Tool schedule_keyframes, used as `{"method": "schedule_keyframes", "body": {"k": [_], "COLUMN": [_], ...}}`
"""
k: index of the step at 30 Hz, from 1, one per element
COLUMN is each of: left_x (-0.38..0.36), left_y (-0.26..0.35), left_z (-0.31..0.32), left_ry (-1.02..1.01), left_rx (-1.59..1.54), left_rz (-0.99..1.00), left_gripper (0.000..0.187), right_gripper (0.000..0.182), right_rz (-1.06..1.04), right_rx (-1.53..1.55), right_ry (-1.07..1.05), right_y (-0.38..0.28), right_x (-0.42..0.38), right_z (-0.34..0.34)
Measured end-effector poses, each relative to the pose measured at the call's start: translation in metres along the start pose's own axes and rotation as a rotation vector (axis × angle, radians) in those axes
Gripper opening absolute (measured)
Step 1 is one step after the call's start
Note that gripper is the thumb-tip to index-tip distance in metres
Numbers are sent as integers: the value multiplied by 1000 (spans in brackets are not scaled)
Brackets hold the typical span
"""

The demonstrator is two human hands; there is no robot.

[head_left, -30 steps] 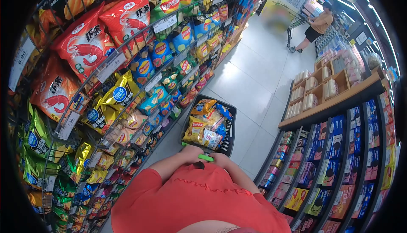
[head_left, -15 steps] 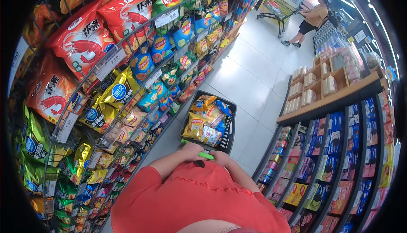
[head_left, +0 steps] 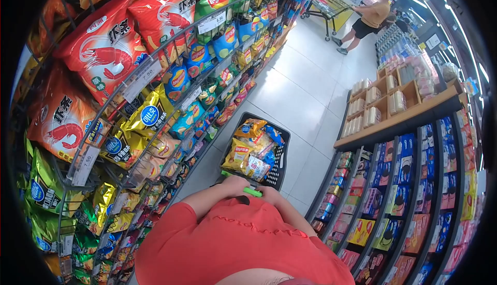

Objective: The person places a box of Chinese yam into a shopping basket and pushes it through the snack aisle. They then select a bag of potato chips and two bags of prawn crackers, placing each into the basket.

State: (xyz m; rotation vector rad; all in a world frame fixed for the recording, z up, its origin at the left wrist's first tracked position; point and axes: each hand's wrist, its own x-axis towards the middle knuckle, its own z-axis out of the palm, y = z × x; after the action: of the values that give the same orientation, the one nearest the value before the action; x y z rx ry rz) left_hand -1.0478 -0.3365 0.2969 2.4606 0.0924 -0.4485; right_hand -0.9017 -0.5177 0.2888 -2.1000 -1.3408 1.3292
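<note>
Floor (head_left: 297, 96) opens ahead of the basket (head_left: 280, 167)
A snack rack (head_left: 178, 37) walls the left, wooden-topped shelves (head_left: 396, 119) the right — room to pass lies between, with a person (head_left: 374, 14) and cart (head_left: 331, 10) farther up.

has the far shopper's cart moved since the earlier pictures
Yes, the far cart has moved left in the view, farther from the wooden shelf.

The black basket (head_left: 280, 158) carries a yellow Lay's bag (head_left: 238, 153) and an orange bag (head_left: 251, 127). Left of the basket, wire shelving (head_left: 142, 80) bears red shrimp-printed bags (head_left: 108, 52). Right of it, a wooden display (head_left: 398, 119) holds white packs (head_left: 373, 117). Pale floor tiles (head_left: 295, 88) stretch beyond it.
</note>
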Motion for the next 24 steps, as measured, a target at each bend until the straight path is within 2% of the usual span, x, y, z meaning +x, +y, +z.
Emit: {"method": "schedule_keyframes", "body": {"k": [12, 24], "left_x": [-23, -61], "left_y": [-10, 2], "left_z": [-15, -13], "left_ry": [-80, -35], "left_rx": [72, 86], "left_rz": [52, -7], "left_gripper": [45, 46], "right_gripper": [54, 40], "right_rz": [71, 7], "right_rx": [164, 204], "right_ry": [45, 139], "right_y": [-28, -34], "right_x": [-3, -10], "right_z": [33, 82]}}
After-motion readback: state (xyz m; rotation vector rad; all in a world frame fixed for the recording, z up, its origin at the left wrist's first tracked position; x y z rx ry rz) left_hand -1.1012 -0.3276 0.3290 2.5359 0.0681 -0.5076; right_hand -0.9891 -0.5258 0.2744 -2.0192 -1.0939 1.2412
